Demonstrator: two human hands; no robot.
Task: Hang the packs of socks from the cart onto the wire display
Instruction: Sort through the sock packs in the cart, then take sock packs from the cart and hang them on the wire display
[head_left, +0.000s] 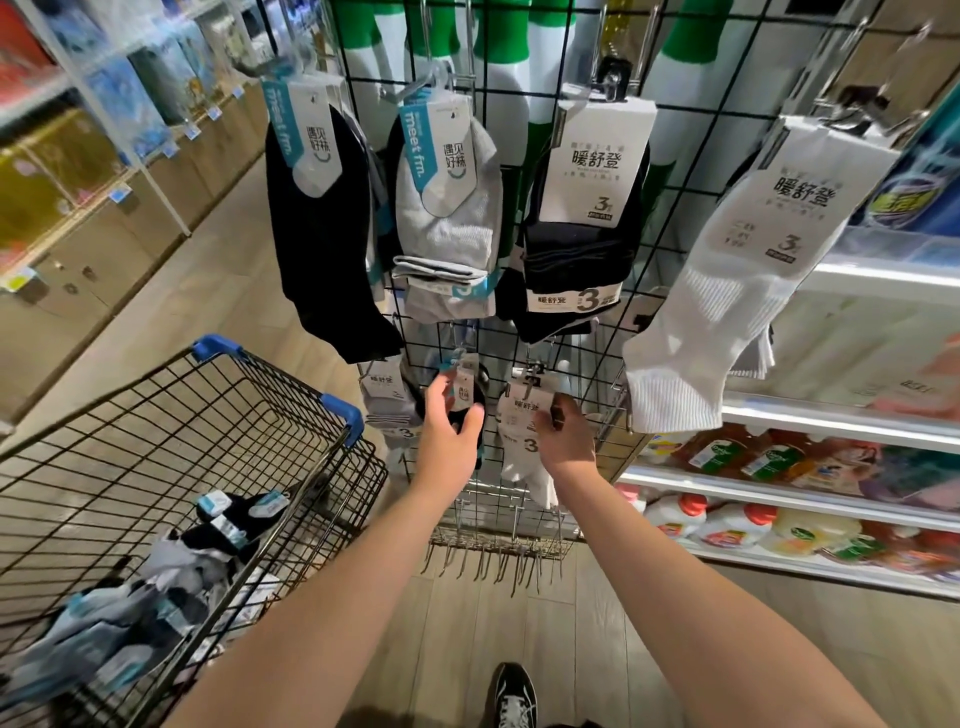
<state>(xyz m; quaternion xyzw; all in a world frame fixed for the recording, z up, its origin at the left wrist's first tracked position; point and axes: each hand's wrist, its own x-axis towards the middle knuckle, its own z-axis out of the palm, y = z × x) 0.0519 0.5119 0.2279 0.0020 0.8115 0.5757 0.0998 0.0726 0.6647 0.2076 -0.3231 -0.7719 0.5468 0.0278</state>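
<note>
The black wire display (670, 208) stands in front of me with sock packs on its hooks. On a low hook, my left hand (449, 441) grips a dark sock pack with a white label (464, 395). Beside it my right hand (566, 434) holds a white sock pack (522, 431) that hangs on the neighbouring low hook. The black wire cart (156, 447) stands at my left, and several more sock packs (156, 582) lie in its basket.
Upper hooks carry a black pack (322, 234), a grey pack (447, 218), a dark pack (582, 244) and a white pack (727, 291). Bare hooks (493, 561) stick out near the display's bottom. Bottle shelves (779, 499) stand at right, an aisle at left. My shoe (511, 696) is below.
</note>
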